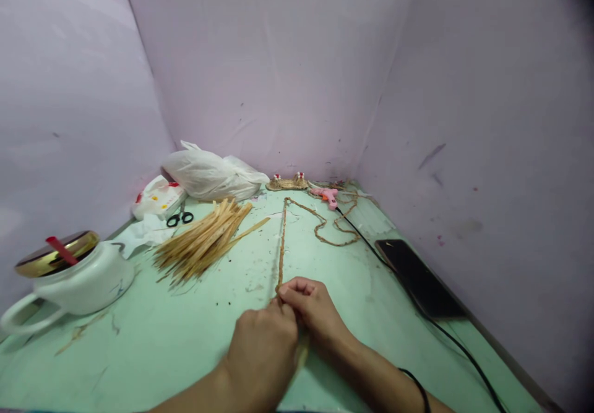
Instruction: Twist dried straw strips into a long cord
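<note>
A thin brown twisted cord (282,246) of plant fibre runs away from my hands over the pale green table, then loops off to the right at the back. My left hand (266,348) is closed round its near end, knuckles up. Just beyond and to the right, my right hand (310,308) pinches the cord between thumb and fingers. Loose pale strands hang below the two hands, partly hidden by them. A bundle of dry straw-coloured strips (206,240) lies to the left of the cord.
At left stand a white mug (88,280) and black-handled scissors (180,218). A white plastic bag (216,175) lies behind, near a small woven piece (288,184). On the right are a pink glue gun (327,196), its black cable (371,249) and a phone (420,277). Walls enclose the table.
</note>
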The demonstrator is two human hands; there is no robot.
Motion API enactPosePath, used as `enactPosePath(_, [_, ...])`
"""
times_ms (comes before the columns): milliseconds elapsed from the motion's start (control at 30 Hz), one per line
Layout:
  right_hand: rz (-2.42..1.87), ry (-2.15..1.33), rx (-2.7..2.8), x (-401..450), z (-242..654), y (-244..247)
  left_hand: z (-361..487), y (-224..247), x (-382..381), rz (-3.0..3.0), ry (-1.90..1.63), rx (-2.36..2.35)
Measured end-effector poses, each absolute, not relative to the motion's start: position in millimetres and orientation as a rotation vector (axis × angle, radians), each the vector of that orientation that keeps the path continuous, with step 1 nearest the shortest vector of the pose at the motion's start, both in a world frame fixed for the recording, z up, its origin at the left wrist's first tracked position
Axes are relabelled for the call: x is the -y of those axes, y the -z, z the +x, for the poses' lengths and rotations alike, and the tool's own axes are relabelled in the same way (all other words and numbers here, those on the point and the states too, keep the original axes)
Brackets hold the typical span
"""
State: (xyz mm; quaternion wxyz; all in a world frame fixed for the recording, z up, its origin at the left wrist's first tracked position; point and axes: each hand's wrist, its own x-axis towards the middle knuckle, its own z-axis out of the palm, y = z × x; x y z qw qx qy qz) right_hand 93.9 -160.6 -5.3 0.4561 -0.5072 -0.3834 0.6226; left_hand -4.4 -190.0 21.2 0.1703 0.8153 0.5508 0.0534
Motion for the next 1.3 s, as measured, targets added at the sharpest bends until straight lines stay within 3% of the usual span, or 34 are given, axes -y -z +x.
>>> enactPosePath(167, [-1.230, -1.566, 0.975, 159.6, 98.3, 2.3, -2.5, -17.3, 198.2, 2.510, 0.082, -1.359])
enactPosePath(367, [-1.118, -1.707, 0.902, 159.5, 102.5, 1.0, -38.3, -43.1, 163.2, 1.812, -0.671, -1.559])
enactPosePath(533, [-1.112, -1.718, 0.939, 157.7, 103.0, 0.8, -38.6, -31.3, 135.7, 1.153, -0.394, -1.167])
enactPosePath(800, [-1.269, -1.359, 1.331, 160.5, 103.8, 8.0, -29.3, -23.9, 133.9, 1.264, -0.495, -1.318])
enactPosePath(933, [-1.309, -1.372, 1.681, 143.5, 127.5, 0.3, -28.5, -18.7, 126.9, 1.371, -0.511, -1.232])
enactPosePath(1300, [-1.978, -0.282, 1.629, -70.1, 156.3, -18.3, -31.3, 20.2, 102.1, 1.308, -0.371, -0.860])
